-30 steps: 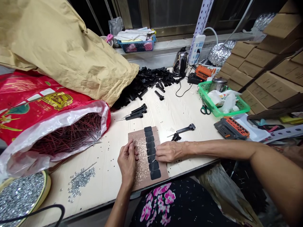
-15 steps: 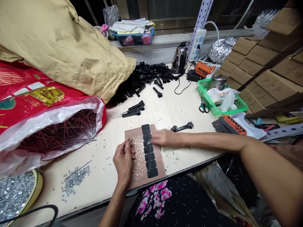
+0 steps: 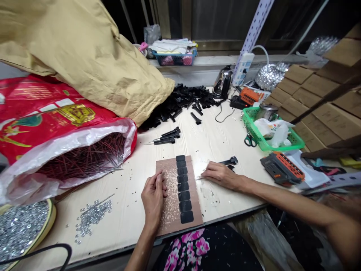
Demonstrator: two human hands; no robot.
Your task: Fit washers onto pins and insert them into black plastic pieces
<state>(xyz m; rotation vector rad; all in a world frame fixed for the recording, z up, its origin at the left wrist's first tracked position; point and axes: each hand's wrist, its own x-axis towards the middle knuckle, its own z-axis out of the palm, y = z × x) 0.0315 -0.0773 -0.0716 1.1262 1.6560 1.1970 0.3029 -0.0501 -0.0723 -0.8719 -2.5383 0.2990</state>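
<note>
My left hand (image 3: 153,194) rests on the left side of a reddish-brown board (image 3: 173,222), its fingers curled and the thumb pressed to them. Whatever it may pinch is hidden. Down the board runs a column of black rounded patches (image 3: 184,195), with pale specks scattered beside it. My right hand (image 3: 221,175) is closed on the table just right of the board. A thin pointed metal piece (image 3: 198,177) sticks out from its fingertips toward the board; its other end is covered. Black plastic parts (image 3: 230,161) lie right behind that hand, partly hidden by it.
Black parts with metal spikes (image 3: 166,137) lie beyond the board, before a black heap (image 3: 186,99). A red sack (image 3: 70,109) of metal pins and loose silver washers (image 3: 91,218) are left. Scissors (image 3: 249,140), a green basket (image 3: 258,141) and an orange-black battery (image 3: 282,169) stand right.
My right hand has moved right, off the patches on the board and down to the table beside it. My left hand stays at the board's left side. The view has shifted slightly.
</note>
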